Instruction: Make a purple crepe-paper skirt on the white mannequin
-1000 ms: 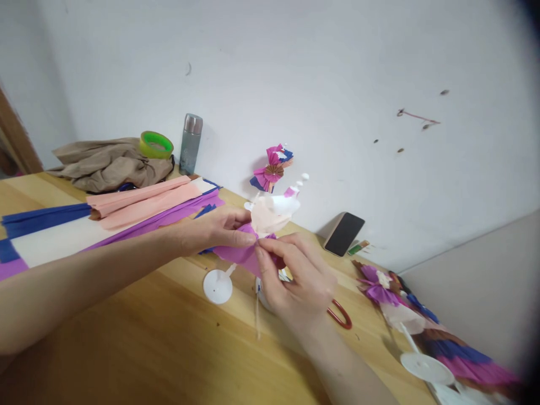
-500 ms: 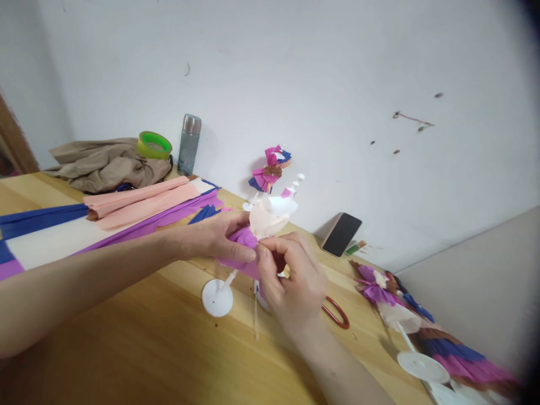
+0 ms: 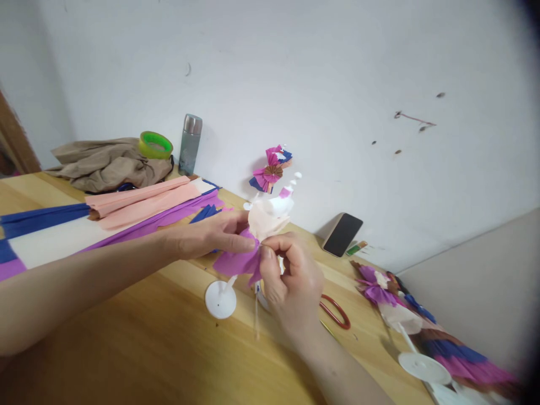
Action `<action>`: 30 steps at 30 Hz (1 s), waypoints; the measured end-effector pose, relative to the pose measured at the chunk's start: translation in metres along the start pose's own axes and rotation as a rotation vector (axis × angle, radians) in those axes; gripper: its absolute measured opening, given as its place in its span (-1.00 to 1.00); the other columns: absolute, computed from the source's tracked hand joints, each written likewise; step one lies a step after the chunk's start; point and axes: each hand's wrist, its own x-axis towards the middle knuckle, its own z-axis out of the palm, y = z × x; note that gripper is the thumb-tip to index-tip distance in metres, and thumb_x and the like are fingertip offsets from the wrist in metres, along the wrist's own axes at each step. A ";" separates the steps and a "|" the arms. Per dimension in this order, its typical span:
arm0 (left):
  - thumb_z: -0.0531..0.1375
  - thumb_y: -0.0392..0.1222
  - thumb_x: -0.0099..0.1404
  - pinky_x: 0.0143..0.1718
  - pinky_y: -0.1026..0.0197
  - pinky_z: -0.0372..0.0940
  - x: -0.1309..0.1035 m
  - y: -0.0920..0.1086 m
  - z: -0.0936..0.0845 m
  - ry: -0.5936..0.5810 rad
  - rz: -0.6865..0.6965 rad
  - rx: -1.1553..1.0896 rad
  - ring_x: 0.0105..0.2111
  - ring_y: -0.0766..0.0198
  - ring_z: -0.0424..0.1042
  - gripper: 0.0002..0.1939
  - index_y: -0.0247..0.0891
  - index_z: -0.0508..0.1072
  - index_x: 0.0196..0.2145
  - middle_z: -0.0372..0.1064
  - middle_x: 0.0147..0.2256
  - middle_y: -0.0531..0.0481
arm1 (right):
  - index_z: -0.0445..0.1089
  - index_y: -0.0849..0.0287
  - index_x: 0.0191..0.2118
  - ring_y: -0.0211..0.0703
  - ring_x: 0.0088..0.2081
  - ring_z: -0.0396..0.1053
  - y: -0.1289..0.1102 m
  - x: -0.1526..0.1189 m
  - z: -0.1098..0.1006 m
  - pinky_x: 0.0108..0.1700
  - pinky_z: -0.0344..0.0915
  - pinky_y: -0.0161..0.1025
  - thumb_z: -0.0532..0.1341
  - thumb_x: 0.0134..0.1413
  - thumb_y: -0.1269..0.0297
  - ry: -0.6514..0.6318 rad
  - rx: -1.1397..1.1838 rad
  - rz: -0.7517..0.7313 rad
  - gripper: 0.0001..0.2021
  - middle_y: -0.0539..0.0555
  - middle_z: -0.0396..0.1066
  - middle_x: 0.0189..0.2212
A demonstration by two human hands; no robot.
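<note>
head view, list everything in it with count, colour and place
held crepe paper: count unclear, purple and cream, between hands
round bases: two, white, below held paper and far right
paper strips: several, pink, blue, cream, purple, table left
blue paper: count unclear, near left hand
cloth: one, brown, back left
tape roll: one, yellow-green, on cloth
flask: one, grey-green, silver cap, by wall
paper decorations: two clusters, multicoloured, behind hands and right
phone: one, black-screened, leaning at wall
loop: one, red, right of right hand
table: one, light wood, below
wall: one, whitish, behind
hands: two, bare, centre
</note>
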 end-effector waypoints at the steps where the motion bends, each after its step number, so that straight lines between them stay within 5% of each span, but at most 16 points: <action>1: 0.26 0.04 0.22 -0.12 0.10 0.35 0.000 0.000 -0.001 -0.008 -0.017 -0.030 -0.13 0.06 0.43 -0.55 -0.29 0.40 -0.03 0.43 -0.15 -0.13 | 0.28 0.14 -0.41 -0.31 -0.52 0.24 0.001 0.000 0.000 -0.49 0.17 -0.33 0.10 0.16 0.49 -0.001 0.001 0.000 -0.84 -0.08 0.28 -0.55; 13: 0.28 -0.05 0.25 -0.02 0.19 0.26 -0.002 0.001 -0.001 -0.029 -0.046 -0.072 -0.05 0.15 0.36 -0.60 -0.24 0.45 0.02 0.42 -0.10 -0.06 | 0.27 0.15 -0.47 -0.35 -0.55 0.18 -0.005 0.000 0.002 -0.51 0.14 -0.35 0.16 0.07 0.55 0.094 0.097 0.025 -0.82 -0.09 0.26 -0.57; 21: 0.28 -0.04 0.25 -0.04 0.18 0.27 0.000 0.004 0.003 -0.061 -0.034 -0.114 -0.05 0.10 0.39 -0.57 -0.26 0.45 0.03 0.45 -0.09 -0.09 | 0.16 0.10 -0.49 -0.36 -0.59 0.11 -0.011 0.010 -0.004 -0.56 0.11 -0.37 0.30 -0.16 0.41 0.101 0.420 0.549 -0.76 -0.18 0.10 -0.63; 30: 0.27 -0.01 0.24 -0.19 0.26 0.24 -0.001 0.009 0.003 -0.038 -0.081 -0.038 -0.20 0.21 0.34 -0.59 -0.23 0.45 -0.01 0.39 -0.19 -0.02 | 0.21 0.13 -0.58 -0.37 -0.60 0.04 -0.003 0.014 -0.010 -0.55 0.03 -0.37 0.35 -0.20 0.34 -0.077 0.815 0.740 -0.74 -0.16 0.12 -0.67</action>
